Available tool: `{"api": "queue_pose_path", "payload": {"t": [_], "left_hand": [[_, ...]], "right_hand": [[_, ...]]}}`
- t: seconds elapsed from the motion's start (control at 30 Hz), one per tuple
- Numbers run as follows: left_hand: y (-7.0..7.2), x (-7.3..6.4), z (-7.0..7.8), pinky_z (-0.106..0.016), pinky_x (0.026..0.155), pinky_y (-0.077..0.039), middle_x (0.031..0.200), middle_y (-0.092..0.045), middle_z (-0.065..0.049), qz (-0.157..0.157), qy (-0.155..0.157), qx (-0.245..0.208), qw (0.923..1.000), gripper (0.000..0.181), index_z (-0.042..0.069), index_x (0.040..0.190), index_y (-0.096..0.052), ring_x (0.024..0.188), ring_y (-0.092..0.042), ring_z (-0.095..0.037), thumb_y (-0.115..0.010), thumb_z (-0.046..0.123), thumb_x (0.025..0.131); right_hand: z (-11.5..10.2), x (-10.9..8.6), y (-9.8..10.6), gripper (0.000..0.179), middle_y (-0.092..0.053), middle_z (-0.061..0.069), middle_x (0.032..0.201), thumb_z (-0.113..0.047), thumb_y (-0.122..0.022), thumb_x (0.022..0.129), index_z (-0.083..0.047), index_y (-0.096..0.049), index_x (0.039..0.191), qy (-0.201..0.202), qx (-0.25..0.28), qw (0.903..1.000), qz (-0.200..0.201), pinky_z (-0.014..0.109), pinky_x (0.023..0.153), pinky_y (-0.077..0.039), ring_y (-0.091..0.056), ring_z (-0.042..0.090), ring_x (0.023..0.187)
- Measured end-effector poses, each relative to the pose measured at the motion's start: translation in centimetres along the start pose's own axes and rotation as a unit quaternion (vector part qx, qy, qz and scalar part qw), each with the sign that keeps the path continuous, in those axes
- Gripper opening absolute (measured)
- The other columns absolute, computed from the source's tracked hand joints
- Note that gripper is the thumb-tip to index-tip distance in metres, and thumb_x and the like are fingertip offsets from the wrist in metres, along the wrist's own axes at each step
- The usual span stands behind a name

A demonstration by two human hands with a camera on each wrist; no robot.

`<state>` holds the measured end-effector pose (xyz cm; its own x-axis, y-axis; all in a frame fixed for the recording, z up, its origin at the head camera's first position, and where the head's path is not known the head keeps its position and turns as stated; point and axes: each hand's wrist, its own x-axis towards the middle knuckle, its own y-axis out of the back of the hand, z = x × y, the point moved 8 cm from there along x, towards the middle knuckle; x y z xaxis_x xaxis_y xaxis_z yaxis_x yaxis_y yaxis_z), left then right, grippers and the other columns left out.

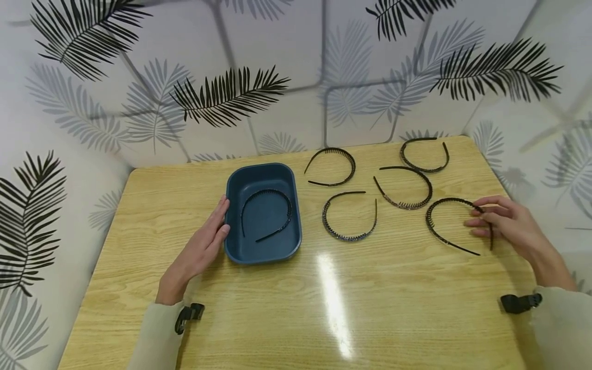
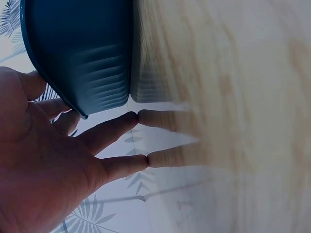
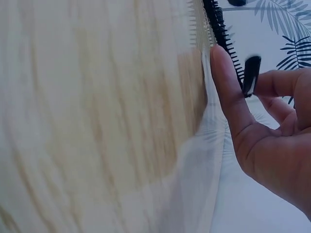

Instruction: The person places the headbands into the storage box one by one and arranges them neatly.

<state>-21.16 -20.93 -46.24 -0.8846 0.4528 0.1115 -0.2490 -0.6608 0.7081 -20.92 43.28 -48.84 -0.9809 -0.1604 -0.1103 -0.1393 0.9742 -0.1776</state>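
Note:
My left hand [image 1: 203, 244] rests against the left side of a dark blue rectangular tub [image 1: 262, 261], fingers extended; in the left wrist view two fingertips touch the table below its rim. Inside the tub lies one black toothed headband [image 1: 290, 205]. At the right, my right hand [image 1: 511, 223] holds the right arm of another black headband [image 1: 430, 218] between thumb and fingers. The right wrist view shows this toothed headband [image 3: 222, 34] between the thumb and the other fingers, with one band tip near them.
Several more headbands lie between the tub and my right hand: one at the back [image 1: 353, 164], one in front of it [image 1: 349, 238], one in the middle [image 1: 430, 190] and one at the back right [image 1: 404, 154]. A leaf-patterned wall covering [image 1: 296, 118] rises behind the wooden table [image 1: 277, 318].

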Motion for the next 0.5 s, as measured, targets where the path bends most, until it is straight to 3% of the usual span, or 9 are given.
{"api": "queue_pose_path", "payload": {"t": [0.2,0.5], "left_hand": [[0.05,0.0,0.09,-0.038,0.125,-0.013,0.172,-0.005,-0.008,0.001,-0.001,-0.001,1.0,0.059,0.007,0.166,-0.011,0.157,-0.008,-0.026,-0.036,0.021,0.115],[0.03,-0.03,0.15,-0.037,0.125,-0.013,0.172,-0.005,-0.008,0.002,-0.002,0.002,1.0,0.059,0.006,0.166,-0.012,0.157,-0.008,-0.027,-0.036,0.021,0.114]], "right_hand": [[0.07,0.05,-0.32,0.02,-0.073,0.014,0.104,0.006,-0.049,0.105,0.006,-0.058,0.123,0.011,-0.001,0.9997,-0.022,0.039,0.074,-0.061,-0.076,0.027,0.091],[-0.05,-0.18,-0.59,0.019,-0.075,0.012,0.103,0.007,-0.055,0.103,0.005,-0.066,0.118,-0.009,-0.043,0.999,-0.002,0.037,0.072,-0.062,-0.077,0.023,0.09]]}}
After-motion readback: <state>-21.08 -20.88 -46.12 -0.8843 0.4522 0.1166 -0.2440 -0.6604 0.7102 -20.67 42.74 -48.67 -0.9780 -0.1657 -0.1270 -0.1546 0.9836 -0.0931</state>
